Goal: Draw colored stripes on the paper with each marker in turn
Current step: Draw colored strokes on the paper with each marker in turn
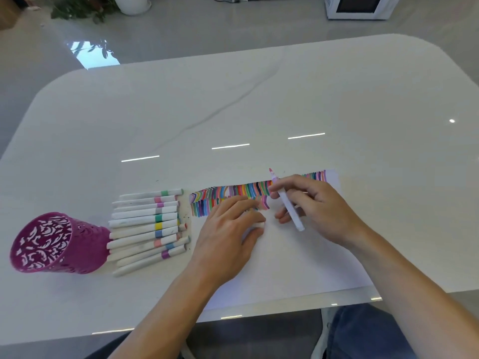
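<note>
I take this for a home living space: glossy white counter [259, 99], polished grey floor [207, 29], a potted plant [85, 9] and a white microwave [360, 6].

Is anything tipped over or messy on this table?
Yes. The purple cup lies on its side at the table's left, beside the loose markers lying in a row. Small dark specks mark the table by their tips. Otherwise nothing stands out.

We count about ten white marker pens with coloured bands [147, 226] lying side by side, one further white pink-tipped marker [287, 206] gripped in the right hand [318, 206], one small white cap [260, 225] pinched in the left hand [228, 229], one magenta perforated plastic cup [51, 244] and one white paper sheet [285, 260].
</note>
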The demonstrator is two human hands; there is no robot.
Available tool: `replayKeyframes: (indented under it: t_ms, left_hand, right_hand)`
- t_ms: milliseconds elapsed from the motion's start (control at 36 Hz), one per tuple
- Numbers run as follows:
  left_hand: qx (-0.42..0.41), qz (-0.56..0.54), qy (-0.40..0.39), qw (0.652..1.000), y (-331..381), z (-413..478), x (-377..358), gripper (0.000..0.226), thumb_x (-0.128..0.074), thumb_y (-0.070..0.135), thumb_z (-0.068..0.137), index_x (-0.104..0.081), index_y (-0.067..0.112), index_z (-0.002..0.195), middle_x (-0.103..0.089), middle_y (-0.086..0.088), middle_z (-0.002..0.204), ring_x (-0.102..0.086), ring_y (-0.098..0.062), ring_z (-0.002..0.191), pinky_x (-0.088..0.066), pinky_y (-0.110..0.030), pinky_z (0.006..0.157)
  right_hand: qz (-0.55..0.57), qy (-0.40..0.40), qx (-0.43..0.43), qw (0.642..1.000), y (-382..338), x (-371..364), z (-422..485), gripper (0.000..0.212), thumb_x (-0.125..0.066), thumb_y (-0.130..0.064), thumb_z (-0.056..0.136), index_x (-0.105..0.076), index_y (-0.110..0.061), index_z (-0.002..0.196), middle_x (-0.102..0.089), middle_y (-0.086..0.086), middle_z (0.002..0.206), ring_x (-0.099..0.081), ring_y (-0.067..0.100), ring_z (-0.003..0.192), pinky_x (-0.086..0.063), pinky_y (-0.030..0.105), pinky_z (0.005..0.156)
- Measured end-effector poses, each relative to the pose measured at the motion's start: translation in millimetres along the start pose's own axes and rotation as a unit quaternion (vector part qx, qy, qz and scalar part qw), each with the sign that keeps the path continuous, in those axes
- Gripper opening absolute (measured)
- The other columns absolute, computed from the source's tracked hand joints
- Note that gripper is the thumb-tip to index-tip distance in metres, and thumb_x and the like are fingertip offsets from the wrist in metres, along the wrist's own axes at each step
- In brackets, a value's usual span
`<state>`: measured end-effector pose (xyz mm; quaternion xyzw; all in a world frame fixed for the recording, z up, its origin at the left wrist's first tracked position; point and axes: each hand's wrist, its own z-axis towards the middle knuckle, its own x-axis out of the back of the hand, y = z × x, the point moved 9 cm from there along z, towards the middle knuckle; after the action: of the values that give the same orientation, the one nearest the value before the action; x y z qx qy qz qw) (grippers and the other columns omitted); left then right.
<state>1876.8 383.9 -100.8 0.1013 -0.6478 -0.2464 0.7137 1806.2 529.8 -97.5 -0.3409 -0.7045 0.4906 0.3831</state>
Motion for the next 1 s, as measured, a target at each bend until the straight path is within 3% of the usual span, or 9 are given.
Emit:
replayKeyframes:
  t_ms: [83, 167, 250, 333, 417, 500, 583, 750, 1000]
  left_hand:
    - [0.019, -0.008, 0.004, 1.000, -5, 0, 0, 0.015, -0.065, 0.032, 0.094, -0.071, 0.030, 0.107, -0.056, 0.010, 0.140, -0.039, -0.012, 0.139, -0.029, -0.029, 0.115]
    - [0.031, -0.030, -0.002, 0.999, -10, -1, -1, 0.014, -0.065, 0.034, 0.094, -0.071, 0.032, 0.107, -0.052, 0.007, 0.146, -0.035, -0.015, 0.144, -0.031, -0.036, 0.117]
    - [0.045, -0.050, -0.014, 0.998, -14, 0, -2, 0.014, -0.063, 0.037, 0.095, -0.069, 0.034, 0.108, -0.047, 0.008, 0.151, -0.030, -0.014, 0.147, -0.029, -0.036, 0.118]
    - [0.045, -0.056, -0.017, 0.997, -15, -1, -3, 0.014, -0.063, 0.037, 0.095, -0.068, 0.035, 0.108, -0.045, 0.008, 0.152, -0.028, -0.013, 0.148, -0.028, -0.035, 0.119]
    - [0.046, -0.060, -0.023, 0.997, -17, -1, -4, 0.014, -0.062, 0.038, 0.096, -0.067, 0.036, 0.109, -0.046, 0.008, 0.152, -0.027, -0.011, 0.148, -0.028, -0.037, 0.119]
    - [0.040, -0.062, -0.023, 0.997, -17, 0, -5, 0.014, -0.062, 0.036, 0.096, -0.067, 0.035, 0.109, -0.047, 0.008, 0.151, -0.027, -0.011, 0.148, -0.027, -0.036, 0.119]
    - [0.040, -0.061, -0.031, 0.997, -17, 0, -5, 0.014, -0.062, 0.037, 0.096, -0.067, 0.035, 0.109, -0.046, 0.009, 0.152, -0.026, -0.009, 0.148, -0.025, -0.033, 0.120]
    - [0.051, -0.064, -0.044, 0.996, -18, 0, -3, 0.015, -0.061, 0.038, 0.097, -0.067, 0.036, 0.110, -0.042, 0.011, 0.154, -0.023, -0.008, 0.148, -0.013, -0.018, 0.115]
    - [0.052, -0.060, -0.055, 0.995, -18, 1, -3, 0.015, -0.061, 0.038, 0.097, -0.067, 0.038, 0.111, -0.040, 0.012, 0.155, -0.021, -0.006, 0.148, -0.011, -0.016, 0.114]
  right_hand:
    - [0.027, -0.006, 0.006, 1.000, 0, 0, 1, 0.041, -0.040, 0.007, 0.101, -0.074, -0.014, 0.108, -0.075, 0.010, 0.102, -0.076, 0.025, 0.088, -0.062, 0.034, 0.080]
    - [-0.010, -0.006, 0.037, 0.999, -1, 2, -1, 0.036, -0.056, 0.011, 0.094, -0.072, -0.019, 0.108, -0.077, 0.003, 0.096, -0.075, 0.019, 0.091, -0.059, 0.025, 0.079]
    - [-0.016, 0.010, 0.040, 0.999, 2, 4, 0, 0.023, -0.074, -0.002, 0.089, -0.071, -0.021, 0.102, -0.072, 0.005, 0.085, -0.070, 0.020, 0.074, -0.057, 0.027, 0.069]
    - [0.022, 0.034, 0.038, 0.998, 2, 6, 0, 0.004, -0.072, -0.015, 0.094, -0.068, -0.016, 0.094, -0.065, 0.009, 0.072, -0.064, 0.025, 0.060, -0.055, 0.034, 0.058]
    - [0.051, 0.056, 0.032, 0.997, 6, 7, 1, 0.015, -0.062, -0.015, 0.101, -0.069, -0.010, 0.088, -0.064, 0.011, 0.068, -0.061, 0.027, 0.056, -0.050, 0.038, 0.055]
    - [0.068, 0.063, 0.021, 0.995, 10, 4, 1, 0.015, -0.058, -0.010, 0.102, -0.071, -0.010, 0.095, -0.066, 0.019, 0.070, -0.062, 0.031, 0.056, -0.051, 0.038, 0.052]
    - [0.065, 0.078, 0.015, 0.995, 17, 2, 2, 0.009, -0.064, -0.006, 0.098, -0.065, -0.013, 0.092, -0.065, 0.020, 0.064, -0.060, 0.031, 0.052, -0.050, 0.037, 0.051]
    - [0.074, 0.112, 0.006, 0.991, 25, 3, 0, 0.024, -0.078, -0.013, 0.086, -0.055, -0.005, 0.084, -0.068, 0.019, 0.065, -0.062, 0.030, 0.052, -0.051, 0.035, 0.051]
    - [0.072, 0.119, 0.014, 0.990, 26, 4, 0, 0.027, -0.079, -0.013, 0.089, -0.055, -0.001, 0.082, -0.070, 0.021, 0.070, -0.069, 0.033, 0.061, -0.057, 0.039, 0.058]
